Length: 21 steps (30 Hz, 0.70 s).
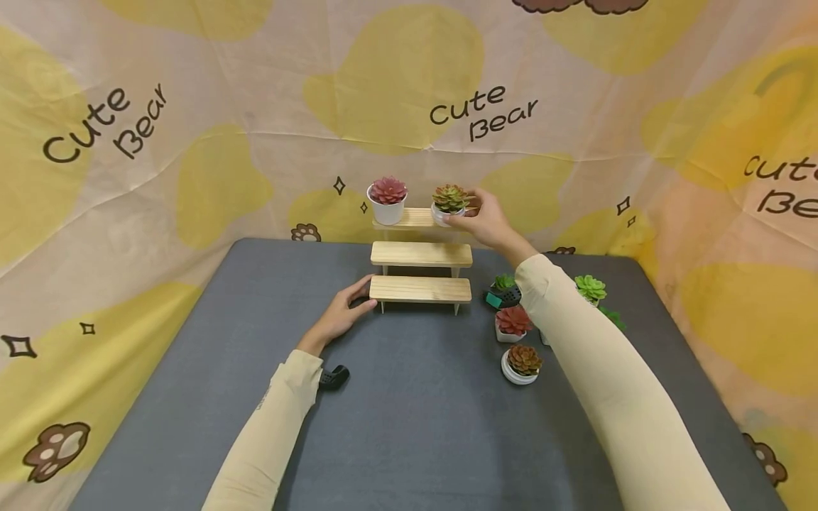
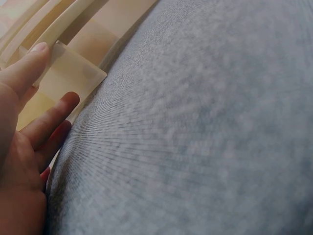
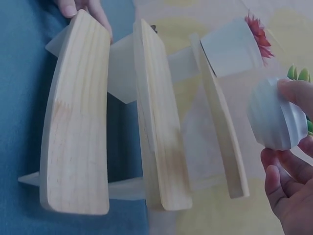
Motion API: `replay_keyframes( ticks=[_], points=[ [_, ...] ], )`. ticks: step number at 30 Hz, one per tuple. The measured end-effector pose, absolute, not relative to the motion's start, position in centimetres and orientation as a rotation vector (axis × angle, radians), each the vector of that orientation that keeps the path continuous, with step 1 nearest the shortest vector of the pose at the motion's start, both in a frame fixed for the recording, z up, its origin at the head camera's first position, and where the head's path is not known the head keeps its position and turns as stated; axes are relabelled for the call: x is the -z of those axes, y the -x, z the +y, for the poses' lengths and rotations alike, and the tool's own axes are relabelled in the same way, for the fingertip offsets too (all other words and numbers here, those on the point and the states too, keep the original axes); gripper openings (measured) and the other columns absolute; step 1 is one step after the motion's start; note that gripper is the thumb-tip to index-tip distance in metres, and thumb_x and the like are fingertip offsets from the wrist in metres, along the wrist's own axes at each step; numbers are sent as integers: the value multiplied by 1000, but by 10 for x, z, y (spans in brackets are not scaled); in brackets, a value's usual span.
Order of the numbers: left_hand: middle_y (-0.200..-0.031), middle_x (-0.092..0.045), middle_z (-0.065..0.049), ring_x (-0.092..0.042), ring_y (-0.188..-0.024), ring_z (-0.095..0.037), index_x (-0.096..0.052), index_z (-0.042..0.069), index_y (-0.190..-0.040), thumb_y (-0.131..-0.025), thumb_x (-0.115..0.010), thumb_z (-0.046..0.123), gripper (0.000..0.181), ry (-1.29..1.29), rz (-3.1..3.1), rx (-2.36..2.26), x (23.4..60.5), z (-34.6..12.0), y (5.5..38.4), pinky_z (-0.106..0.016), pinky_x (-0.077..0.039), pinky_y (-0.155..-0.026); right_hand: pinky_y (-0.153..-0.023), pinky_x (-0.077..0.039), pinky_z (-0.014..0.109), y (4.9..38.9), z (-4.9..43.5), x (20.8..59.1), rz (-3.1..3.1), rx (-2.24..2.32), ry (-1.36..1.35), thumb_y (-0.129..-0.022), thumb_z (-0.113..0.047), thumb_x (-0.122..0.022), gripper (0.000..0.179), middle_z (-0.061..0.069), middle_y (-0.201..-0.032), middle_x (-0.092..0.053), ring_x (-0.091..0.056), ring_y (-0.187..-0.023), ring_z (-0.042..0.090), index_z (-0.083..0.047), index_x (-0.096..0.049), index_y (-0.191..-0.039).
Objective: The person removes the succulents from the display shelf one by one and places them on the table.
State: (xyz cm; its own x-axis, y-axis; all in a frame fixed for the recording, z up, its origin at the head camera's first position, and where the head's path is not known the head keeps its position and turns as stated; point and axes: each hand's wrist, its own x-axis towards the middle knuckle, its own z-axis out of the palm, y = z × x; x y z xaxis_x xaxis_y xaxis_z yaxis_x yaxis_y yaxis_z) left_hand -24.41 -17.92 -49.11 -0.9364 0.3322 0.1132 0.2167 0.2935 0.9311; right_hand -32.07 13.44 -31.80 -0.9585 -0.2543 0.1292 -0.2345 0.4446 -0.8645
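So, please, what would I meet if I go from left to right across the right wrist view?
Lowest wooden shelf, middle shelf, top shelf, held white pot, right hand.

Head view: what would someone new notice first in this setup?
A pink succulent in a white pot stands out, at the left end of the wooden stand, on its top step. Near that step's right end, the right hand holds a green-and-orange succulent. Behind them hangs a yellow-patched cloth lettered "Cute Bear".
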Motion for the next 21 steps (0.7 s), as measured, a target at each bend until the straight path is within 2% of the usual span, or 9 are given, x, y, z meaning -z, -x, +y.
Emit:
replay_keyframes(
  ticks=[5, 13, 16, 21],
  points=[
    [-142, -59, -25, -51, -137, -39, -32, 7, -159, -102, -62, 18, 66, -501, 2464, -1706, 493, -180, 246, -56, -34, -115, -93, -51, 37, 316, 145, 319, 2652, 1578, 452, -91, -16, -74, 64, 24, -139, -55, -60, -116, 34, 2, -44, -144],
    [-141, -59, -26, -50, -137, -39, -32, 7, -159, -102, -62, 16, 65, -511, 2459, -1719, 494, -182, 245, -57, -33, -115, -77, -49, 19, 306, 154, 318, 2673, 1559, 516, -90, -15, -75, 61, 26, -134, -59, -62, -106, 28, 3, -46, -141],
    [-141, -59, -25, -50, -137, -38, -32, 8, -159, -101, -63, 16, 66, -505, 2454, -1722, 495, -183, 246, -56, -33, -115, -74, -49, 17, 302, 157, 318, 2669, 1563, 551, -90, -14, -75, 62, 27, -133, -59, -61, -103, 27, 3, -46, -141],
    [-141, -60, -24, -50, -138, -38, -33, 9, -159, -102, -63, 19, 66, -503, 2454, -1717, 495, -182, 246, -56, -33, -116, -75, -50, 18, 296, 161, 319, 2697, 1527, 589, -89, -15, -76, 67, 26, -135, -58, -61, -108, 32, 1, -45, -146]
  ],
)
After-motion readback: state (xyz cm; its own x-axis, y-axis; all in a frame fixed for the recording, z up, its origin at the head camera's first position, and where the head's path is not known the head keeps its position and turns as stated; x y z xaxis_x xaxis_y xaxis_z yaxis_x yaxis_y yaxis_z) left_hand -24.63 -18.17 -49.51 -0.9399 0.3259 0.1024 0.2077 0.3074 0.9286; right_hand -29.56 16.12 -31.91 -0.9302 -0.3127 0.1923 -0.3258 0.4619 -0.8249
